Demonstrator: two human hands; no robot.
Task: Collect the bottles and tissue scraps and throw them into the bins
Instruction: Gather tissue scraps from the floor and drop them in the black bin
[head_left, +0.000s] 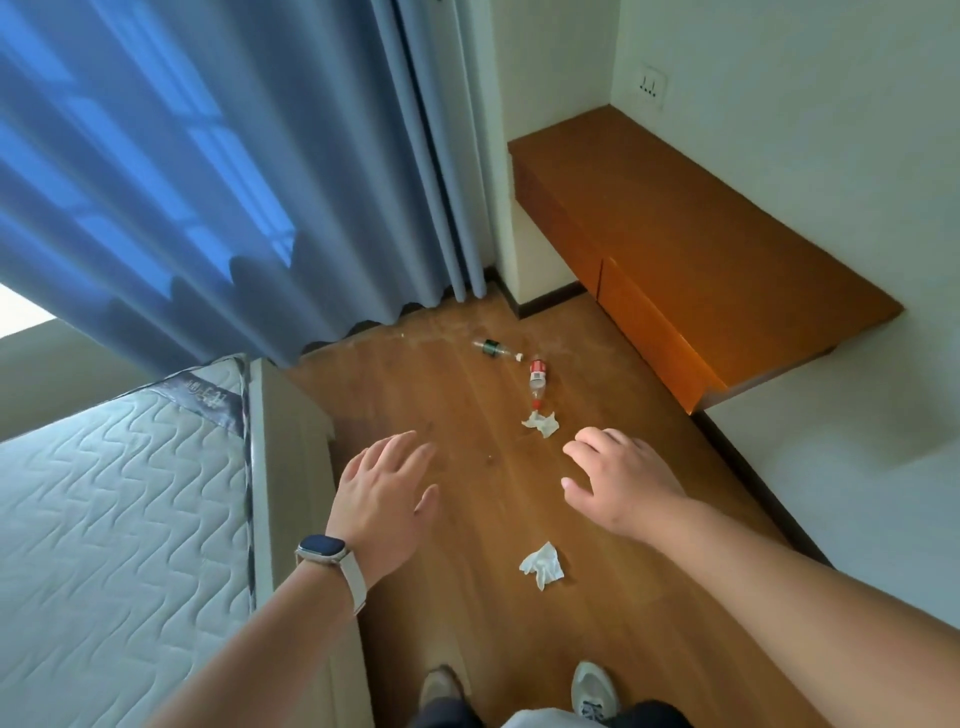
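A bedroom: quilted mattress (119, 499), blue curtain (218, 171), wooden wall desk (691, 244).

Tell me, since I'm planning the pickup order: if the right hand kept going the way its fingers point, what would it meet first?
Probably the far tissue scrap, just beyond the right hand; the red-labelled bottle lies behind it. Depth is unclear.

— Bright or dim?
— Bright, soft daylight glowing blue through the curtain (156, 171), upper left.
— Shadows?
— Faint, under the worktop (691, 234).
— Sharpness?
— Slightly soft throughout; wide-angle bending at frame edges.
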